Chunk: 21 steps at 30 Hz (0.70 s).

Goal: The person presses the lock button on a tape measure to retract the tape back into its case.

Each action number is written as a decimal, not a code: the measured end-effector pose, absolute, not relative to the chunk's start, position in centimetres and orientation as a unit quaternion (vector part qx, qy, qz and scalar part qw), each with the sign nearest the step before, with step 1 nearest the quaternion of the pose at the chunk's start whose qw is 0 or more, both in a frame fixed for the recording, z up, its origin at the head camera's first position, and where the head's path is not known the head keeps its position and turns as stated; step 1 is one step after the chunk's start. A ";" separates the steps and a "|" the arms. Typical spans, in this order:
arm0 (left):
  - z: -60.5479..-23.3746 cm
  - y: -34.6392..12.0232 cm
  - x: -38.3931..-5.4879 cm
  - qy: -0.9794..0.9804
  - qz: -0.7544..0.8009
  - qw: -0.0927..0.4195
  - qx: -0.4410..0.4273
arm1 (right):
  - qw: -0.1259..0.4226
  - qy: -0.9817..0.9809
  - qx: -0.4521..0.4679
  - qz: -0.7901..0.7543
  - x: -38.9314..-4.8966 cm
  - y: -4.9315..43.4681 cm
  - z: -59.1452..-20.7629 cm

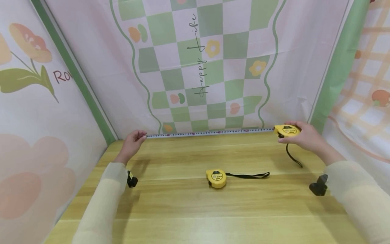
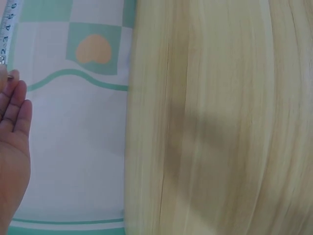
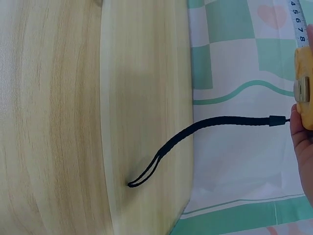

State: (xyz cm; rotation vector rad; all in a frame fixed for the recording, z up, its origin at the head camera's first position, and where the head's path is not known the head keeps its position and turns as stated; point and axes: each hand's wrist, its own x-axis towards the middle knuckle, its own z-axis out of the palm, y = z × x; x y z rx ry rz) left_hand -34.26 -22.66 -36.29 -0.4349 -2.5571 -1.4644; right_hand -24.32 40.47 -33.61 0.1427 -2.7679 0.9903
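My right hand (image 1: 307,137) grips a yellow tape measure (image 1: 287,130) near the back right of the table, and its black wrist strap (image 1: 293,156) hangs down. From the case a white blade (image 1: 210,133) runs straight to the left along the back of the table. At its far end my left hand (image 1: 133,144) pinches the tip between thumb and fingers. The left wrist view shows the blade's low numbers (image 2: 7,34) just beyond the fingertips. In the right wrist view the yellow case (image 3: 304,73) is partly cut off by the frame edge.
A second yellow tape measure (image 1: 217,178) lies on the wooden table (image 1: 170,210), its black strap (image 1: 248,176) stretched to the right. Behind the table's back edge hangs a checked curtain (image 1: 201,67). More printed cloth stands at the left (image 1: 36,135) and right sides.
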 end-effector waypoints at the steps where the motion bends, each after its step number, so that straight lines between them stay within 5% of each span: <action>1: -36.3 -22.6 -34.2 -0.857 -0.488 0.083 -0.146 | 0.099 -0.936 0.048 0.336 -24.3 40.5 -33.6; 21: -36.5 -21.8 -34.3 -0.853 -0.492 0.083 -0.152 | 0.095 -0.933 0.044 0.345 -24.2 39.5 -33.2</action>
